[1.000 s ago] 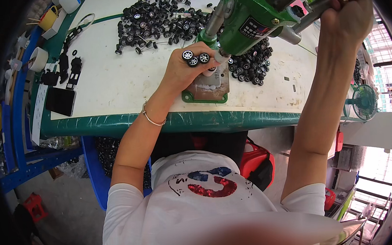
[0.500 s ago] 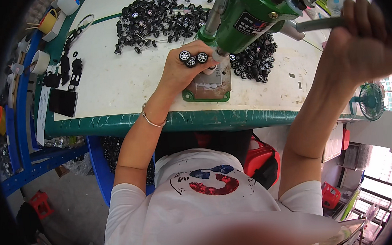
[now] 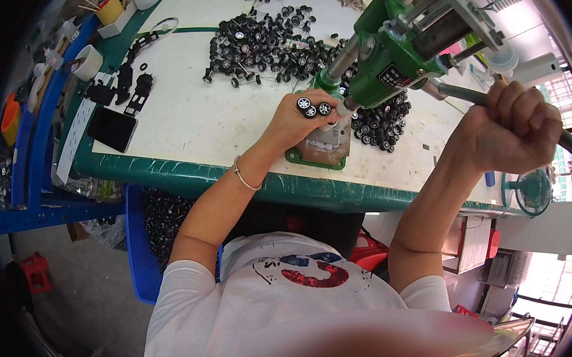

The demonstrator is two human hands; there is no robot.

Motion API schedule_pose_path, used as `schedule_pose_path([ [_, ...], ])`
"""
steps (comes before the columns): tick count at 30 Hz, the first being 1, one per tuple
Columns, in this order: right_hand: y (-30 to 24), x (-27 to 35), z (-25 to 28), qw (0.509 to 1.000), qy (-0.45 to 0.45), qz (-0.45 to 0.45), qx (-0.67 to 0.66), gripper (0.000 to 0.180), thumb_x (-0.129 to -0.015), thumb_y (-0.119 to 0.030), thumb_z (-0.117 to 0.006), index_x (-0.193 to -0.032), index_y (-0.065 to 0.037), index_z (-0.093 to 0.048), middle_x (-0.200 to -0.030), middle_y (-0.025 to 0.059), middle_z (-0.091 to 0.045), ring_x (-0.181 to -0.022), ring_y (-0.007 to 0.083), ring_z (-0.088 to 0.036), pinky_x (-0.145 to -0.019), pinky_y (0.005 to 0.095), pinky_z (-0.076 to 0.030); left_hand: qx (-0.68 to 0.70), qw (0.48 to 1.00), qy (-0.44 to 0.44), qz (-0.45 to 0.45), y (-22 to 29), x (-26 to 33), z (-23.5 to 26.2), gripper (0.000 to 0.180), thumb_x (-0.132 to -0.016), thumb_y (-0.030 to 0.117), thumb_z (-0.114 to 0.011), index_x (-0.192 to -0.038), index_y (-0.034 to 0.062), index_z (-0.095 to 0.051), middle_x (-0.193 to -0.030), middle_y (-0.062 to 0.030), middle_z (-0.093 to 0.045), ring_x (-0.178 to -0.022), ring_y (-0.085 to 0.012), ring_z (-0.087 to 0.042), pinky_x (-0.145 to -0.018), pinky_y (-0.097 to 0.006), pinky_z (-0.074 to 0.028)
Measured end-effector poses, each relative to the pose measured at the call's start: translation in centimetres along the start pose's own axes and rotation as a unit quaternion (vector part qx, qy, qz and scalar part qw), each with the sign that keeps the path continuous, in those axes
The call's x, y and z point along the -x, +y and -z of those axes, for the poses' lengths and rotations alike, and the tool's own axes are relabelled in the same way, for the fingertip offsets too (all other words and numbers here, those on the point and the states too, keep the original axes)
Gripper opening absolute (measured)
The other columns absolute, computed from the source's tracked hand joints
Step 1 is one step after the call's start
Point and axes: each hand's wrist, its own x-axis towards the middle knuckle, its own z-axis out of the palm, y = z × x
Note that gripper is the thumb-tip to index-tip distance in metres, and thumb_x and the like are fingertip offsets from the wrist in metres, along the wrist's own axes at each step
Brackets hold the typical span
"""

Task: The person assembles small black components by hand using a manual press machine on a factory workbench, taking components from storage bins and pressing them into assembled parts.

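Several small black toy wheels (image 3: 311,106) with silver spokes are gripped in my left hand (image 3: 287,121), its fingers closed. That hand is directly under the ram of a green hand press (image 3: 389,67), over the press's base plate (image 3: 327,151). Its fingertips hide what, if anything, lies beneath the ram. My right hand (image 3: 515,128) is wrapped round the press's long lever (image 3: 467,95), which slopes down to the right. Just right of the press base is a pile of black wheels (image 3: 382,123).
Behind my left hand a large heap of wheels on axles (image 3: 258,46) spreads over the white tabletop (image 3: 191,119). At the left are a dark phone (image 3: 113,129) and black chassis parts (image 3: 140,94). A blue bin (image 3: 141,266) stands below the table edge; a small green fan (image 3: 534,193) is at right.
My right hand has pulled the lever down from nearly level to a slope. The left hand keeps its place under the ram with the wheels. The whole view has shifted and tilted.
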Motion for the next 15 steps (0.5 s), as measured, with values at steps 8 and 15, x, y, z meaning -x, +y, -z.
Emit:
schedule_pose_path([
  [8, 0.7, -2.0, -0.7, 0.994, 0.043, -0.103, 0.017, 0.037, -0.092, -0.017, -0.048, -0.063, -0.013, -0.026, -0.054, -0.0025, -0.020, -0.046, 0.0075, -0.015, -0.041, 0.0259, -0.012, -0.037, 0.999, -0.020, -0.009, 0.5, -0.3, -0.5, 0.028, -0.083, 0.006, -0.076, -0.109, -0.0003, -0.069, -0.094, -0.0021, -0.063, -0.080, -0.0079, -0.057, -0.074, -0.023, -0.045],
  [15, 9.5, -7.5, 4.3, 0.950, 0.014, -0.307, -0.054, 0.018, -0.095, -0.016, -0.059, -0.085, -0.003, -0.056, -0.073, 0.0010, -0.055, -0.051, 0.0064, -0.046, -0.043, 0.0193, -0.032, 0.077, 0.996, 0.044, 0.029, 0.8, -0.6, 0.0, 0.016, -0.089, 0.010, -0.069, -0.104, 0.0054, -0.065, -0.086, -0.0005, -0.062, -0.078, -0.0073, -0.061, -0.071, -0.021, -0.048],
])
